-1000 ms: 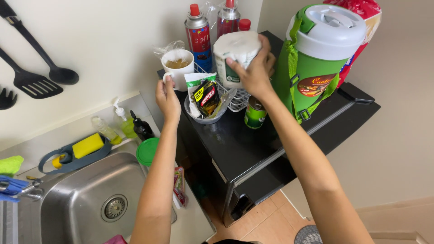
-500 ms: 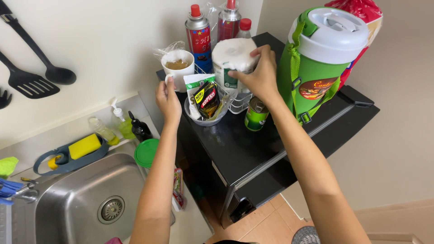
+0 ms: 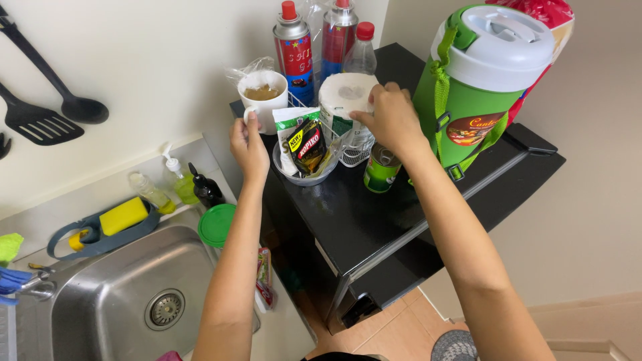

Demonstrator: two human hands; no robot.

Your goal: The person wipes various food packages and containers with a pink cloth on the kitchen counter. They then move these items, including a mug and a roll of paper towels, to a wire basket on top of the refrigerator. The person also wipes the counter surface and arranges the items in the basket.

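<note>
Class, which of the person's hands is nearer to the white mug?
Left. The left hand is at the mug's handle, touching it. The right hand is farther off, on the paper roll beside the green jug.

Both bare forearms reach up and forward from the bottom edge, the left one nearly straight, the right one angled inward from the lower right. The left hand (image 3: 248, 144) shows its back, wrist level, fingers curled closed in a pinch at the top. The right hand (image 3: 391, 119) is bent down at the wrist, its fingers (image 3: 374, 100) spread and curved in a loose clasp.
</note>
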